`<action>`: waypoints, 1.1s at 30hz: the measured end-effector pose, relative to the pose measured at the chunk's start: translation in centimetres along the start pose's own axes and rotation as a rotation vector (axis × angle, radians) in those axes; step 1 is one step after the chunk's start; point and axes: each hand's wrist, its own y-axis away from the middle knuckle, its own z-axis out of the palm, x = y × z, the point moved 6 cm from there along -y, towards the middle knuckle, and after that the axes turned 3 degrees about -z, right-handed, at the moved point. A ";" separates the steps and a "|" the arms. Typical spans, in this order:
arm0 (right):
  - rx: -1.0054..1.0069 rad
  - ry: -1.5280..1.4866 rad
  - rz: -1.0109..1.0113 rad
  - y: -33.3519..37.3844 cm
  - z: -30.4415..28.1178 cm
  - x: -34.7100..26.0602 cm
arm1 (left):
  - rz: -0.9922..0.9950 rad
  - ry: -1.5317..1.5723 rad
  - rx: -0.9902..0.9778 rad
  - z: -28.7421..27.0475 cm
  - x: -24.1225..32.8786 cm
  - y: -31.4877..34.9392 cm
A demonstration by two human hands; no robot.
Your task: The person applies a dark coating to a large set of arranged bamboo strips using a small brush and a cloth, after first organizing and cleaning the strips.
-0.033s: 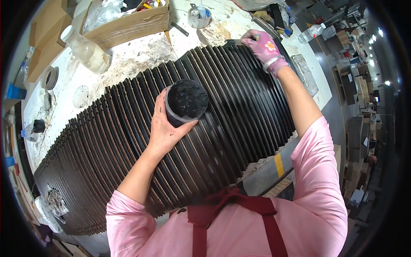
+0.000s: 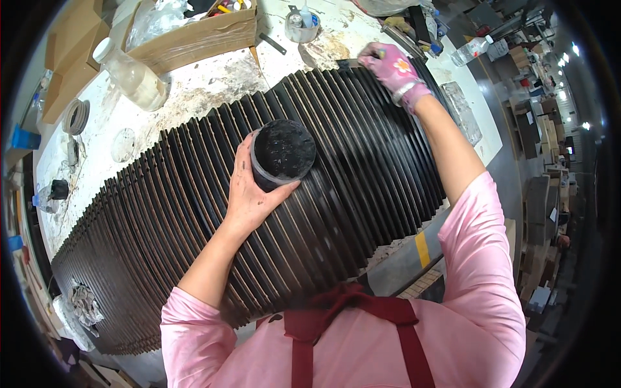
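Round cup of black paint (image 2: pixel 283 152), glossy and lumpy on top, dark-smeared on the wall, at frame centre above a long row of thin dark slats (image 2: pixel 194 233) set on edge and overlapping, brown toward 8 o'clock, blacker and shinier toward 2 o'clock. Stained white worktable (image 2: pixel 213 77) beneath. At 11 o'clock, clear plastic bottle (image 2: pixel 132 76) lying beside an open cardboard box (image 2: pixel 200 35); at 12 o'clock, small round tub (image 2: pixel 301 26) with tools; at 9 o'clock, tape roll (image 2: pixel 76 116). Nothing between hands and slats. Left hand (image 2: pixel 252 191), bare, paint-marked, clamped around the cup from 7 o'clock, forearm slanting up from the pink sleeve. Right hand (image 2: pixel 391 68) in a pink glove at 1 o'clock, fingers curled together over the slat tops, arm fully stretched; whatever sits in the fist cannot be made out.
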 end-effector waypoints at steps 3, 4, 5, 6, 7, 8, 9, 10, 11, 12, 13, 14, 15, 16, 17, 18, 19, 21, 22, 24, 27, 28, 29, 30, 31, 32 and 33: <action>-0.008 0.029 0.013 -1.4 2.6 -4.1 | -0.009 0.014 0.010 -0.1 0.1 0.1; 0.015 0.074 -0.017 -1.9 3.3 -4.8 | -0.014 0.024 0.015 -0.1 0.0 0.1; -0.009 0.094 -0.067 -2.0 3.8 -6.2 | 0.032 0.003 0.036 -0.1 -0.2 0.0; 0.049 0.134 -0.058 -1.7 3.8 -7.6 | -0.008 0.048 0.021 0.0 -0.6 0.0; -0.067 0.186 -0.070 -2.5 4.7 -7.9 | -0.010 0.058 0.024 -0.1 -0.6 0.0; -0.184 0.241 -0.080 -3.1 5.3 -8.3 | -0.012 0.072 0.025 -0.1 -0.6 0.0; -0.189 0.244 -0.088 -3.3 5.3 -8.7 | -0.006 0.057 0.035 -0.2 -0.8 0.1; -0.180 0.301 -0.054 -3.5 5.0 -8.9 | -0.010 0.060 0.042 -0.3 -0.8 0.1; -0.171 0.356 -0.019 -3.6 4.9 -9.0 | -0.007 0.081 0.023 -0.3 -0.6 0.0; -0.116 0.393 0.000 -4.1 4.7 -9.0 | -0.004 0.102 0.003 -0.3 -0.5 0.0; -0.121 0.388 -0.008 -4.4 4.6 -9.0 | 0.001 0.082 0.008 -0.3 -0.5 0.0; -0.126 0.384 -0.014 -4.6 4.6 -8.9 | -0.003 0.084 0.010 -0.3 -0.6 0.0; -0.129 0.385 -0.015 -4.6 4.9 -8.6 | -0.008 0.074 0.002 -0.3 -0.8 0.0; -0.103 0.363 -0.048 -4.5 5.3 -8.4 | -0.013 0.065 -0.006 -0.2 -0.9 0.0; -0.076 0.341 -0.080 -4.4 5.3 -8.4 | -0.015 0.067 -0.006 -0.2 -0.8 0.0; -0.078 0.342 -0.079 -4.6 5.3 -8.2 | -0.017 0.064 -0.008 -0.2 -0.7 -0.1; -0.135 0.344 -0.069 -4.9 5.5 -7.9 | -0.020 0.062 -0.010 -0.2 -0.7 -0.1; -0.189 0.344 -0.058 -5.0 5.6 -7.5 | -0.021 0.070 -0.015 -0.2 -0.7 -0.1; -0.140 0.307 -0.070 -5.1 5.4 -7.4 | -0.022 0.078 -0.019 -0.2 -0.7 -0.1; -0.050 0.229 -0.103 -4.8 5.1 -8.6 | -0.023 0.051 -0.012 -0.2 -1.0 0.0; -0.120 0.232 -0.092 -4.8 5.9 -8.2 | -0.014 0.036 -0.023 -0.2 -0.9 -0.2; -0.127 0.230 -0.117 -5.0 6.5 -7.7 | -0.010 0.046 -0.035 0.0 -0.7 -0.3; -0.144 0.310 -0.123 -5.1 7.1 -8.0 | -0.010 0.044 -0.034 0.0 -0.8 -0.3; -0.143 0.309 -0.123 -5.1 7.0 -8.0 | -0.008 0.055 -0.031 0.0 -0.8 -0.3; -0.159 0.286 -0.076 -5.1 6.8 -7.7 | -0.005 0.065 -0.028 0.0 -0.8 -0.3; -0.179 0.258 -0.034 -4.9 6.6 -8.2 | -0.009 0.061 -0.024 -0.2 -0.9 -0.2; -0.169 0.308 -0.017 -4.8 6.0 -8.9 | -0.010 0.035 -0.011 -0.3 -0.8 -0.1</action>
